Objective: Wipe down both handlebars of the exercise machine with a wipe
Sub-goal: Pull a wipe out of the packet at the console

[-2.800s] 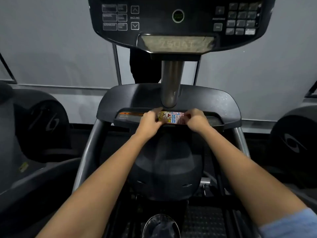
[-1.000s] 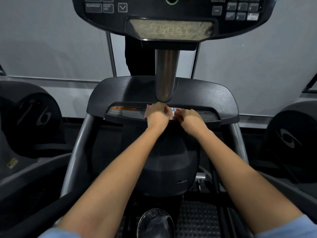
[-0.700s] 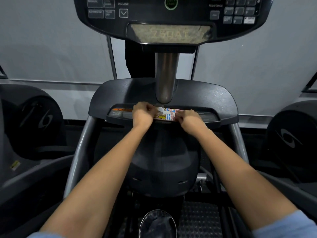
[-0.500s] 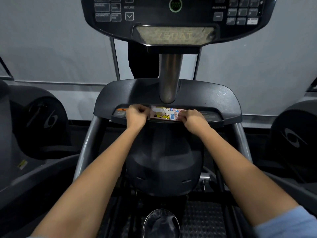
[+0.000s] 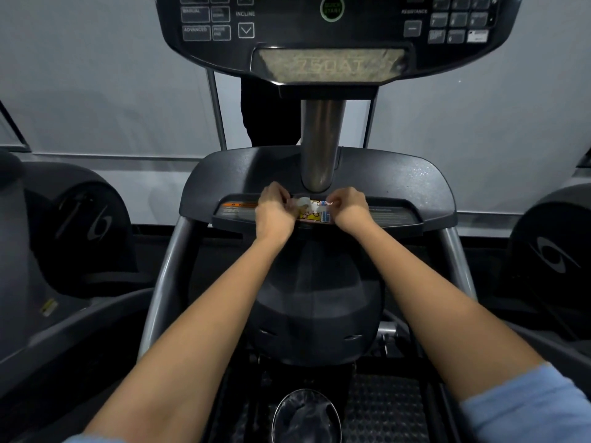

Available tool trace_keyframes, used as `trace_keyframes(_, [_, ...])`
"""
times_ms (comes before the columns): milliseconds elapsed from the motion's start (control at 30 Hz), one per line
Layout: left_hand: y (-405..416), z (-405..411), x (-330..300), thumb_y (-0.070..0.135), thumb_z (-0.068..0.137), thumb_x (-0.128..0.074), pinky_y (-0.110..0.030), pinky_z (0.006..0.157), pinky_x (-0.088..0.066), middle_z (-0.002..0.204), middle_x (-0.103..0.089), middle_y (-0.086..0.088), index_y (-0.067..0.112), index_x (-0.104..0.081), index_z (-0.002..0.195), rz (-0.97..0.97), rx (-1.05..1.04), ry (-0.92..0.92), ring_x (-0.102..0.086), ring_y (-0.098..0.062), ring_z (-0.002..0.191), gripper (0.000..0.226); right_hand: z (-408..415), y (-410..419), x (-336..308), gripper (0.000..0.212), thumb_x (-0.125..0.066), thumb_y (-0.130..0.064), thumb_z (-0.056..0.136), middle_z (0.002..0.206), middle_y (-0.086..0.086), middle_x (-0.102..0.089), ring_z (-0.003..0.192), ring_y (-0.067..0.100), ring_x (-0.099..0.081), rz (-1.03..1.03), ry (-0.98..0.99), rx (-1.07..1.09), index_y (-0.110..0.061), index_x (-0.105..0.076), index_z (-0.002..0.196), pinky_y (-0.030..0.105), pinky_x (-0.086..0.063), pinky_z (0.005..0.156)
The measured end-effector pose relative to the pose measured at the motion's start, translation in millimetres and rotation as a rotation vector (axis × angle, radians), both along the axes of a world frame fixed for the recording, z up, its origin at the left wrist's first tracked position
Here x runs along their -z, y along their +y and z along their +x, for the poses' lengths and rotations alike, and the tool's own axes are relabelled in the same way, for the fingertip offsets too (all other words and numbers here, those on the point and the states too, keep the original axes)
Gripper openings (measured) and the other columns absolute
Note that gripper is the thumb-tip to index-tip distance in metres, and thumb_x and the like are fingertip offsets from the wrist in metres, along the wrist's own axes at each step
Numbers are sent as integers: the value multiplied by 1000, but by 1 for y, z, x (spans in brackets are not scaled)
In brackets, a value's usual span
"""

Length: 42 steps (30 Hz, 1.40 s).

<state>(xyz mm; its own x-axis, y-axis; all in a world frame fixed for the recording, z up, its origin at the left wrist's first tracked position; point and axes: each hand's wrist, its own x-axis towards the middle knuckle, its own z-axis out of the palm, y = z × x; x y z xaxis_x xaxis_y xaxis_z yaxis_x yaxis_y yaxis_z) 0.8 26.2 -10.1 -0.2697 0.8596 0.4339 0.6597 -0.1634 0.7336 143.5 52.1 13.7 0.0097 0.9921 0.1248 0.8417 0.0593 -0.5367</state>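
You're standing in a gym. In front of you is a cardio machine's console (image 5: 332,30) with incline, resistance and quick-start buttons on a metal post (image 5: 322,145), and matching dark machines (image 5: 86,225) flank you on both sides against a plain grey wall (image 5: 96,75).

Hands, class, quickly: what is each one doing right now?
Left hand: pinching the white flap of the wipe packet.
Right hand: gripping the packet's right end.
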Motion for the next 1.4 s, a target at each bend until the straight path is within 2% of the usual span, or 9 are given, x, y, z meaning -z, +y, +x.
trace_keyframes(200, [2, 2, 1, -2, 86, -48, -36, 97, -35, 136, -53, -3, 16, -58, 125, -26, 173, 500, -46, -29, 119, 45, -9, 7, 4, 14, -60, -11, 88, 102, 11, -69, 91, 25, -65, -13, 54, -10, -8, -72, 94, 30, -53, 81])
trace_keyframes(433, [-11, 13, 3, 27, 90, -52, -36, 94, -37, 122, -60, -13, 11, -56, 123, -91, 177, 354, -48, -32, 114, 37, -16, 7, 0, 21, -47, -7, 92, 108, 14, -64, 96, 29, -61, 0, -127, -51, -3, -67, 100, 32, -52, 82])
trace_keyframes(633, [-6, 17, 7, 25, 85, -62, -33, 93, -39, 122, -61, -11, 10, -57, 122, -92, 154, 262, -49, -30, 113, 40, -19, 7, -1, 17, -49, -8, 91, 107, 16, -61, 93, 30, -61, -25, -229, -84, -2, -63, 100, 32, -47, 73])
trace_keyframes(833, [-2, 16, 7, 29, 81, -67, -34, 93, -44, 118, -65, -9, 12, -60, 120, -122, 161, 230, -51, -30, 113, 43, -15, 5, -5, 16, -41, -6, 96, 105, 13, -51, 97, 28, -53, 57, -235, -163, -5, -55, 102, 37, -45, 83])
trace_keyframes(933, [-2, 18, 6, 30, 81, -68, -37, 93, -45, 117, -65, -10, 12, -60, 120, -141, 154, 216, -52, -30, 113, 44, -9, 0, -12, 7, -41, -10, 95, 95, 6, -42, 87, 21, -43, 92, -189, -209, -16, -44, 92, 34, -38, 77])
trace_keyframes(1067, [-2, 19, 4, 28, 81, -69, -38, 97, -44, 120, -63, -10, 13, -58, 123, -177, 151, 195, -49, -28, 117, 45, -5, -2, -26, 15, -33, -16, 96, 89, 5, -50, 83, 22, -48, 80, 69, -151, -11, -48, 96, 32, -38, 70])
trace_keyframes(1200, [-3, 20, 2, 27, 80, -71, -37, 98, -42, 122, -61, -10, 13, -57, 124, -179, 149, 193, -49, -28, 118, 48, 5, -6, -43, 9, -34, -19, 97, 79, 1, -49, 78, 22, -49, 157, 201, -124, -19, -42, 91, 36, -42, 68])
trace_keyframes(1300, [-7, 22, 5, 22, 79, -73, -40, 99, -42, 132, -50, -14, 8, -48, 129, -117, 164, 168, -49, -32, 119, 58, 12, -8, -52, 6, -36, -16, 95, 87, 5, -52, 81, 25, -51, 147, 192, -66, -20, -41, 93, 38, -46, 71])
trace_keyframes(1400, [-15, 25, 9, 21, 78, -74, -42, 110, -35, 152, -20, -14, 9, -38, 138, -46, 175, 156, -32, -32, 136, 71, 17, -14, -53, 9, -37, -12, 93, 98, 9, -45, 90, 23, -44, 16, 159, -2, -16, -41, 99, 36, -41, 81])
